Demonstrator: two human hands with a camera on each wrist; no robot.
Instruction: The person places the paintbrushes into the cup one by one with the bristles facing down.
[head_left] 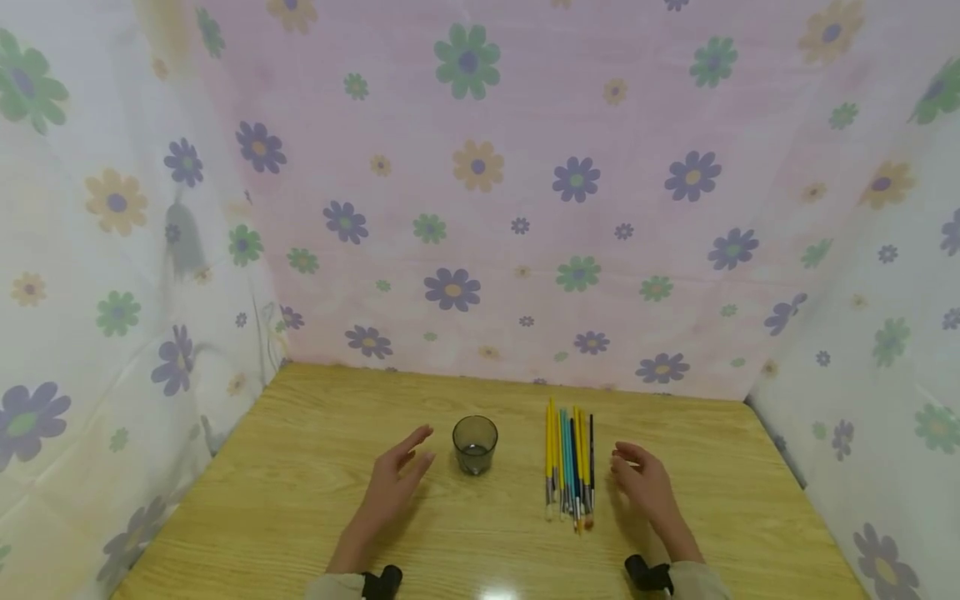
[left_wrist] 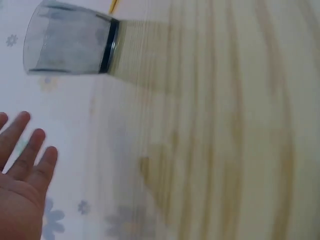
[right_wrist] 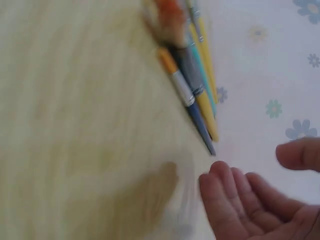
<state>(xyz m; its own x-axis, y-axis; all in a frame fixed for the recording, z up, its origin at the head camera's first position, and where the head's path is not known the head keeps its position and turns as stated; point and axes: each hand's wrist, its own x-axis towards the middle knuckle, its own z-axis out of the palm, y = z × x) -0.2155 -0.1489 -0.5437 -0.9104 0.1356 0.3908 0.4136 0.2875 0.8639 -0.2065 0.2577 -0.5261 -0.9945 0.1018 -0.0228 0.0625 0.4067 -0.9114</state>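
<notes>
A grey see-through glass [head_left: 475, 446] stands upright on the table, and the left wrist view shows the same glass [left_wrist: 70, 40] beyond the fingers. My left hand [head_left: 395, 481] is just left of it, fingers apart, holding nothing. Right of the glass lies a bunch of paintbrushes [head_left: 570, 458] with yellow, teal and dark handles, bristles toward me. My right hand [head_left: 647, 485] hovers to the right of the brushes, fingers slightly bent and empty. In the right wrist view this hand [right_wrist: 260, 205] is near the brushes [right_wrist: 192, 85] without touching them.
The wooden table [head_left: 285, 467] reaches back to a pink flowered cloth [head_left: 510, 325]. White flowered cloth hangs at the left [head_left: 112, 267] and right [head_left: 870, 333] sides. A dark strap device sits on each wrist.
</notes>
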